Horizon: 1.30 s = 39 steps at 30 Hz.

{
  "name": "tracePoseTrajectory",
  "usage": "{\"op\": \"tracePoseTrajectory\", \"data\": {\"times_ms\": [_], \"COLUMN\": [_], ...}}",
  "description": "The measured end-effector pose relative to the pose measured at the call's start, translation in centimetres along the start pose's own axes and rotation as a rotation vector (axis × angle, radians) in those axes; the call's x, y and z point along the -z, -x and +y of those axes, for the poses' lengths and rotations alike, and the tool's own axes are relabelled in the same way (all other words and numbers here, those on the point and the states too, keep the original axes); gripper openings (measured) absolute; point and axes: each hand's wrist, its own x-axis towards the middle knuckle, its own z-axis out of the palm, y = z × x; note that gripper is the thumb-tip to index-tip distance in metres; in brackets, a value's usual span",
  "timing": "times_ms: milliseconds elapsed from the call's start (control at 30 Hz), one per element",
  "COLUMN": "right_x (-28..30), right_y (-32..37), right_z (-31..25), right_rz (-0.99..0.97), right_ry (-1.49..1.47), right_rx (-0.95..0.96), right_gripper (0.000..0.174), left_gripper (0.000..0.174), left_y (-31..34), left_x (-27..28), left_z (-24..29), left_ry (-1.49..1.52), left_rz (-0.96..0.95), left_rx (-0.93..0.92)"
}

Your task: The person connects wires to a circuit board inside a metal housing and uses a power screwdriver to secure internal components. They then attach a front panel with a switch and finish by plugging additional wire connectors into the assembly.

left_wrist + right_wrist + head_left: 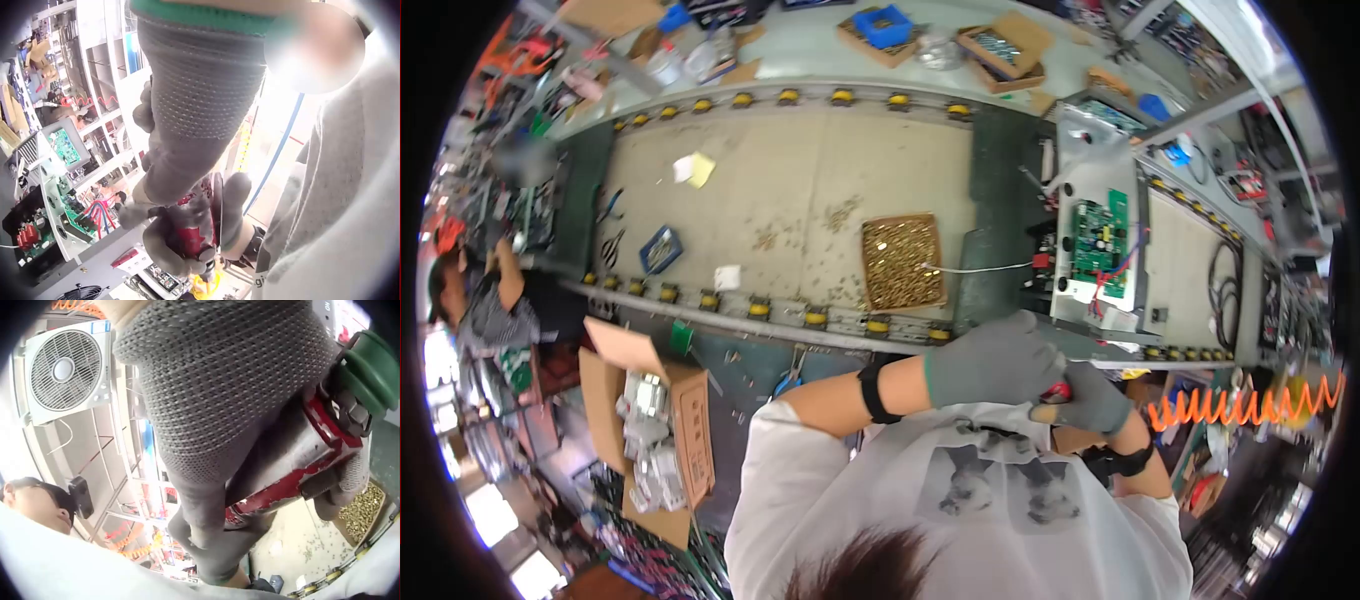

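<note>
Both hands wear grey gloves and are close together in front of the chest. The right hand [1095, 400] [219, 394] grips a worn red and silver cylindrical tool [1057, 392] [190, 240] [281, 475], which has a green fitting [372, 372] at one end. Against the same tool, the left hand [995, 360] [194, 106] has its fingers curled, with fingertips [344, 494] showing behind the barrel in the right wrist view. The gloves hide part of the tool.
A box of brass-coloured screws [903, 262] stands on the roller-edged line, beside loose screws. Right of it sits a unit with a green circuit board [1100, 240]. An open carton [693, 425] is at left; orange coiled hose [1250, 405] hangs at right. Another person [495, 300] is far left.
</note>
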Motion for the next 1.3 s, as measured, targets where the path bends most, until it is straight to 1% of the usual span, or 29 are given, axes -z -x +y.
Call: {"op": "tracePoseTrajectory", "data": {"times_ms": [33,67,100,133,167,200,233,267,300,333,367,400,433,467,500,567,700,733,767,833,867,900,967,1100,1167,1200,1267,1300], "right_x": [-0.8,-1.8,-2.4,-2.4,-2.5,-2.7,-3.1,-3.4,-3.6,-3.7,-4.0,-4.3,-4.5,-4.7,-5.0,-5.7,-6.2,-6.2,-6.4,-6.6,-6.6,-6.8,-7.2,-7.4,-7.8,-7.9,-8.0,-8.3], "right_y": [-0.2,-0.5,-0.6,-0.1,0.1,0.2,0.4,0.7,0.9,1.0,0.9,0.8,0.8,0.7,0.6,0.0,-0.9,-1.0,-1.2,-1.4,-1.5,-1.5,-1.6,-1.4,-1.1,-1.0,-0.6,-0.4], "right_z": [0.3,1.0,1.2,1.1,1.6,2.6,3.0,2.9,2.8,2.7,2.7,2.9,3.0,2.8,3.1,3.5,3.2,2.9,2.9,2.9,2.5,2.7,3.2,3.2,3.2,3.2,3.2,3.3], "right_rz": [0.043,0.156,0.270,0.254,0.282,0.290,0.294,0.308,0.315,0.322,0.339,0.345,0.345,0.348,0.352,0.380,0.393,0.403,0.403,0.408,0.397,0.395,0.447,0.443,0.494,0.501,0.466,0.472], "right_ry": [-0.006,-0.176,-0.340,-0.412,-0.415,-0.435,-0.456,-0.458,-0.426,-0.397,-0.401,-0.352,-0.305,-0.321,-0.334,-0.360,-0.440,-0.458,-0.468,-0.594,-0.605,-0.607,-0.503,-0.412,-0.298,-0.302,-0.216,-0.223], "right_rx": [-0.031,0.053,0.149,0.046,0.035,-0.003,-0.042,-0.050,-0.113,-0.176,-0.178,-0.180,-0.188,-0.183,-0.197,-0.174,-0.208,-0.231,-0.236,-0.312,-0.345,-0.346,-0.303,-0.292,-0.230,-0.228,-0.248,-0.248], "right_gripper": [0.058,0.054,0.049,0.045,0.045,0.046,0.048,0.048,0.047,0.047,0.047,0.047,0.048,0.048,0.048,0.050,0.049,0.045,0.045,0.041,0.031,0.031,0.034,0.041,0.050,0.050,0.052,0.052], "left_gripper": [0.014,0.014,0.017,0.020,0.023,0.027,0.025,0.032,0.036,0.038,0.040,0.040,0.039,0.039,0.039,0.035,0.031,0.029,0.027,0.030,0.032,0.032,0.026,0.027,0.028,0.028,0.026,0.026], "left_y": [0.1,0.5,1.3,2.7,5.6,8.6,11.8,15.8,19.0,22.0,24.5,26.3,27.9,29.0,29.8,31.5,30.3,30.1,30.1,30.3,30.6,31.0,31.7,32.3,33.1,32.8,32.3,32.9], "left_x": [-0.2,-0.1,0.4,1.1,0.4,-0.3,-2.8,-6.4,-8.1,-9.3,-10.1,-10.7,-11.3,-11.9,-12.2,-12.6,-12.0,-12.2,-12.4,-12.6,-12.6,-12.6,-12.7,-11.5,-11.4,-11.2,-10.7,-11.1], "left_z": [-0.9,-1.9,-3.5,-5.5,-7.9,-10.3,-13.3,-16.2,-17.5,-18.8,-20.0,-20.6,-20.7,-20.6,-20.4,-20.8,-20.0,-19.7,-19.6,-19.7,-19.6,-19.5,-19.6,-18.9,-18.9,-19.0,-19.1,-19.5], "left_ry": [-0.039,-0.078,-0.089,-0.100,0.102,0.303,0.130,0.228,0.098,-0.039,-0.184,-0.170,-0.113,-0.057,-0.048,0.029,0.062,-0.034,-0.128,-0.105,-0.082,-0.083,-0.066,-0.060,-0.053,-0.056,0.010,0.007], "left_rz": [0.165,0.326,0.320,0.308,0.323,0.378,0.487,0.607,0.532,0.334,0.117,0.116,-0.068,-0.258,-0.276,-0.399,-0.440,-0.467,-0.490,-0.510,-0.520,-0.523,-0.471,-0.449,-0.455,-0.454,-0.463,-0.467], "left_rx": [-0.023,-0.036,0.038,0.114,0.357,0.597,0.786,1.055,1.355,1.597,1.816,1.802,1.842,1.873,1.864,1.791,1.801,1.745,1.687,1.684,1.687,1.687,1.654,1.689,1.703,1.695,1.765,1.757]}}
